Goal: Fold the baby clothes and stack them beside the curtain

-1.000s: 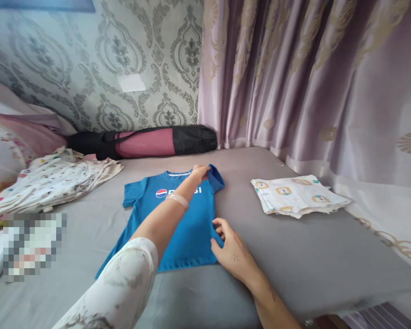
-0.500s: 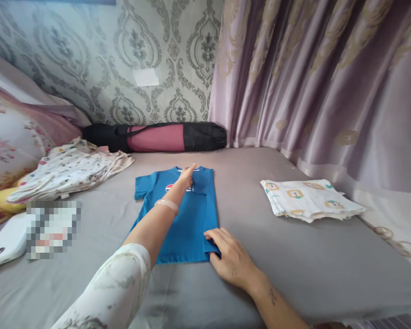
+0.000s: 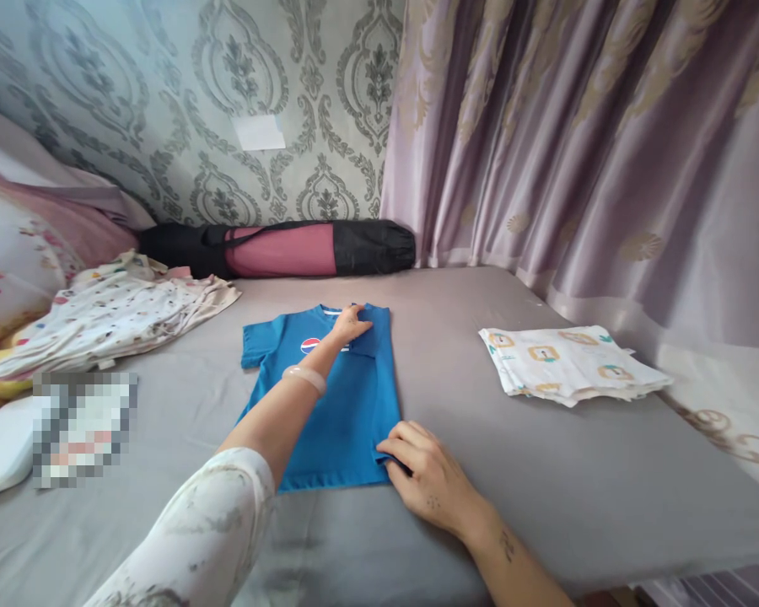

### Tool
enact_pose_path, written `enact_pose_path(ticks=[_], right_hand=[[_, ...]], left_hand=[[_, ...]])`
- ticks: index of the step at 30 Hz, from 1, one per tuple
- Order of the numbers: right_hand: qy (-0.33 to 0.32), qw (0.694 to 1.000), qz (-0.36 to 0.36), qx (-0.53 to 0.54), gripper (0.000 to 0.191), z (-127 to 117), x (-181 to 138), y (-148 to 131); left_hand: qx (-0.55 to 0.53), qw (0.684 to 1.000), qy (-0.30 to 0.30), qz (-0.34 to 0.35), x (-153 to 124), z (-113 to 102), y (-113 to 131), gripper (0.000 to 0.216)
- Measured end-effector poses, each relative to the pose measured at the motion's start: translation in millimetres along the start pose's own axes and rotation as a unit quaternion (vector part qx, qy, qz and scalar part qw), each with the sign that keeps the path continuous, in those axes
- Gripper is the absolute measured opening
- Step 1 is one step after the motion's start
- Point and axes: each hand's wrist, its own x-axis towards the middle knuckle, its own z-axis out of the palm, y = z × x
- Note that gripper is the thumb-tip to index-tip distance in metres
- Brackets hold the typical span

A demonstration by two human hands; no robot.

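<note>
A blue T-shirt with a round red, white and blue print lies flat on the bed. Its right side is folded inward, with the sleeve on that side turned over the chest. My left hand reaches across the shirt to the neckline, its fingertips closed on the cloth by the collar and the thumb to the right. Near the lower right corner, my right hand pinches the shirt's folded side edge between thumb and fingers. My left forearm, with a pale bangle, covers part of the print and the shirt's left side.
A folded white patterned cloth lies to the right on the grey bed sheet. Crumpled spotted clothing and a white object are at left, beside a blurred-out item. A black and pink long bag rests against the wall.
The left hand's fingers have curled down onto the collar cloth, where one finger pointed forward before. The right hand stays at the lower edge. The view has shifted slightly.
</note>
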Motion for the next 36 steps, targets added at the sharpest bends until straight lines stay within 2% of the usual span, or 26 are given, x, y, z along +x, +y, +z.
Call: enact_pose_path(ticks=[2,5,9,15,19,23,27,29,31,33,35,36], right_hand=[[-0.002,1.000,-0.011,-0.008,0.023,1,0,2],[-0.012,1.000,-0.015,-0.011,0.021,2,0,6],[-0.030,0.999,-0.004,0.019,0.020,-3,0,8],[-0.038,0.997,0.011,0.062,0.022,-9,-2,9],[-0.046,0.996,0.033,0.073,0.024,-9,-2,8],[-0.054,0.991,0.058,0.109,0.015,-10,-2,6],[-0.095,0.974,0.083,0.191,0.038,-18,4,10],[-0.084,0.968,0.108,0.210,0.043,-21,13,17],[-0.040,0.975,0.113,0.187,0.040,-23,29,29],[0.012,0.988,0.091,0.122,0.036,-21,51,42],[0.038,0.996,0.080,0.030,0.040,-16,76,56],[0.027,0.996,0.084,-0.013,0.043,-12,88,63]], left_hand=[[0.030,0.999,-0.035,0.018,-1,-3,-2,0.063],[0.052,0.996,-0.067,0.030,0,-6,-7,0.069],[0.058,0.995,-0.071,0.033,2,-7,-15,0.069],[0.083,0.993,-0.062,0.057,4,-7,-17,0.059],[0.094,0.993,-0.042,0.063,-2,-8,-11,0.056],[0.096,0.992,-0.022,0.072,-13,-8,-6,0.056],[0.065,0.996,0.015,0.067,-27,-13,-2,0.064],[0.042,0.997,0.048,0.044,-34,-17,0,0.063],[0.036,0.996,0.078,0.020,-45,-21,4,0.059],[0.057,0.994,0.090,0.026,-61,-23,10,0.050],[0.101,0.989,0.075,0.079,-85,-20,18,0.037],[0.125,0.983,0.063,0.117,-100,-17,21,0.030]])
